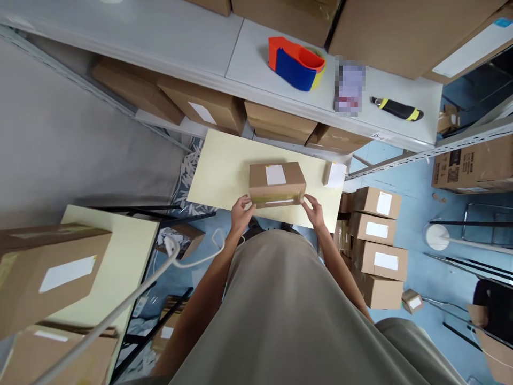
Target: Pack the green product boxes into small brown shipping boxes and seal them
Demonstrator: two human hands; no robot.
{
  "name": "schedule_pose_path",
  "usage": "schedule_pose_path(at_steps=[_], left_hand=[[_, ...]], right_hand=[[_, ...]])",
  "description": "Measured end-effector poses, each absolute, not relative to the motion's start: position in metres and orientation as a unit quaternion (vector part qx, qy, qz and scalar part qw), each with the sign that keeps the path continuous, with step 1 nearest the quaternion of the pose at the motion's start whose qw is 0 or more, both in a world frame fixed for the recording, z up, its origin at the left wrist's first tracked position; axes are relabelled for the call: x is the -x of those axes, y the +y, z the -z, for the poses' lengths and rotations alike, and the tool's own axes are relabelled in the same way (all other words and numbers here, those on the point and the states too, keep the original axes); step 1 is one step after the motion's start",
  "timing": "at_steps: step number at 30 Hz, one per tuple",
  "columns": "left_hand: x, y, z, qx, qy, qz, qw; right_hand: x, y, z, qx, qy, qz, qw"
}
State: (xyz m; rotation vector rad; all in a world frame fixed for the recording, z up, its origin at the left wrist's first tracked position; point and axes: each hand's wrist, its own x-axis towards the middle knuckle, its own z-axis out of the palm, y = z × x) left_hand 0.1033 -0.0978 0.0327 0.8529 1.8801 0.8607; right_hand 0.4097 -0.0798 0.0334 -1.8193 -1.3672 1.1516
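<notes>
A cardboard box [294, 175] rests on the pale yellow tabletop [222, 166]. It bears a white label [275, 175] on its top and clear tape along the side facing me. My left hand [241, 214] grips the near left corner of the box, thumb and fingers curled at its edge. At the near right corner, my right hand [314, 210] pinches the box in the same way. Beside it on the table, to the right, is a small white block [335, 174] that looks like a stack of labels.
On the grey shelf [192, 48] above lie a red-and-blue tape dispenser [296, 63] and a yellow-and-black utility knife [396, 108]. Labelled cartons [379, 230] are stacked at the right. A large carton [68, 272] sits on a left table, near a white pole [120, 310].
</notes>
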Motion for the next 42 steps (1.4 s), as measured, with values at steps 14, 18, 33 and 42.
schedule_pose_path(at_steps=[14, 18, 33, 42], left_hand=[[-0.084, -0.060, -0.047, -0.377, 0.755, -0.314, 0.435], [-0.088, -0.055, -0.067, -0.404, 0.759, -0.280, 0.427], [-0.263, -0.053, -0.140, -0.637, 0.534, -0.269, 0.487], [-0.142, -0.050, -0.087, -0.514, 0.659, -0.298, 0.461]], right_hand=[[-0.399, -0.090, -0.066, 0.768, -0.460, -0.400, 0.198], [-0.408, -0.098, -0.060, 0.775, -0.457, -0.386, 0.204], [-0.487, -0.107, -0.036, 0.826, -0.379, -0.365, 0.201], [-0.454, -0.101, -0.044, 0.788, -0.393, -0.407, 0.242]])
